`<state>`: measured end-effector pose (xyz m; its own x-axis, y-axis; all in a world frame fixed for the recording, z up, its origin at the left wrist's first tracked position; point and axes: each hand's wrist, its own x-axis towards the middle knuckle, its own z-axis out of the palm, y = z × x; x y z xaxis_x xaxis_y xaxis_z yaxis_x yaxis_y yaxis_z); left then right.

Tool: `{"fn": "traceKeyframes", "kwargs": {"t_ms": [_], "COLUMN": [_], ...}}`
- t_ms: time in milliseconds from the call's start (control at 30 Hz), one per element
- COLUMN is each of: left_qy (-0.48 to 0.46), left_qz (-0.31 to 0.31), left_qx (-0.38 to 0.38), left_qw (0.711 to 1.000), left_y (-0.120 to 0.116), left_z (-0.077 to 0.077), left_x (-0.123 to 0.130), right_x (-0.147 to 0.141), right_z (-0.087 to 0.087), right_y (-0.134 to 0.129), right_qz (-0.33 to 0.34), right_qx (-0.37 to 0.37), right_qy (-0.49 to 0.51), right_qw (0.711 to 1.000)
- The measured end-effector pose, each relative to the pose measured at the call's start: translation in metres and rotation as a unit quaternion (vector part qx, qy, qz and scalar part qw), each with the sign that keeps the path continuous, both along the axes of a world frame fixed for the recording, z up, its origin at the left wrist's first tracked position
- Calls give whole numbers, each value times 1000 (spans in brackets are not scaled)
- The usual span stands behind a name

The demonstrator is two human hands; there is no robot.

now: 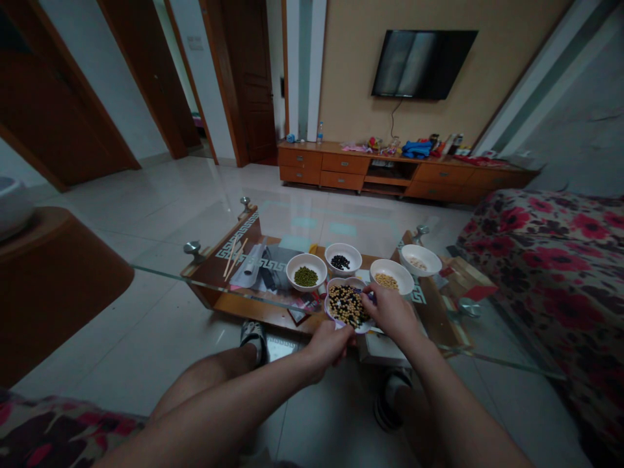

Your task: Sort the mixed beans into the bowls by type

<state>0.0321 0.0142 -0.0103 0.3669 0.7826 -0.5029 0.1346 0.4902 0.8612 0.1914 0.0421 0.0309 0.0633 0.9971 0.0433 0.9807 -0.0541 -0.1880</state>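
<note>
Left hand [327, 348] grips a bowl of mixed beans [345, 307]. Right hand [387, 313] pinches into it, soybean bowl [385, 276] just beyond

**"What kind of place are we seeing?"**

"A home, a living room. A TV [424, 64] is hanging on the wall [341, 71] above a low wooden cabinet [351, 170]."

"What else is showing that?"

"A flowered cloth [546, 273] is covering the furniture, and wooden doors [248, 78] are standing beyond the tiled floor [146, 214]."
</note>
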Motion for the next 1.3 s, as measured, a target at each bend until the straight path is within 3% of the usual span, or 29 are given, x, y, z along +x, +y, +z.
{"fn": "traceKeyframes", "kwargs": {"t_ms": [333, 1100, 1300], "left_qy": [-2, 0, 9], "left_qz": [-3, -1, 1], "left_qx": [7, 5, -1], "left_qw": [1000, 1000, 1000], "left_y": [0, 1, 0], "left_z": [-2, -6, 0], "left_x": [0, 0, 0], "right_x": [-7, -11, -11], "right_z": [-9, -10, -9], "right_y": [2, 2, 2], "right_qz": [92, 108, 114], "right_qx": [1, -6, -5], "right_qy": [10, -9, -15], "right_qw": [996, 994, 993]}}
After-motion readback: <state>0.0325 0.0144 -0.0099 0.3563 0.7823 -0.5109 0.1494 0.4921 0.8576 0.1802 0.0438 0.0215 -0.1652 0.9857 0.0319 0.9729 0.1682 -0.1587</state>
